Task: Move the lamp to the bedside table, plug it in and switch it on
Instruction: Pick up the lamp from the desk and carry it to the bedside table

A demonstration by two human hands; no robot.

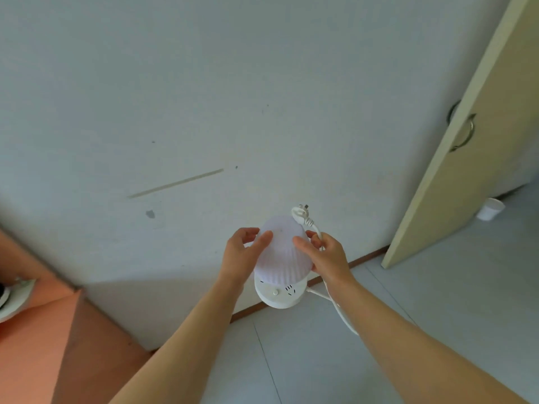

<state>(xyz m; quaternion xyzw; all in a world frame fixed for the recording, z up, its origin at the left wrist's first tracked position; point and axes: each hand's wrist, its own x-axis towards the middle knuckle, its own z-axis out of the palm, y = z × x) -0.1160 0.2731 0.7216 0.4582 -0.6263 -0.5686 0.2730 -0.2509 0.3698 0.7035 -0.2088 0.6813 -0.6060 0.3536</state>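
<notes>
Together our left hand [243,252] and right hand [326,255] clasp the white ribbed-shade table lamp [280,258] aloft above the floor, the right also pinching its white plug cord [306,220] so nothing trails.

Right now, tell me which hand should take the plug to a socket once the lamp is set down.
Right. The right hand already pinches the white cord just below the plug, which sticks up free beside the lamp shade. The left hand only steadies the shade's other side. No socket is in view.
</notes>
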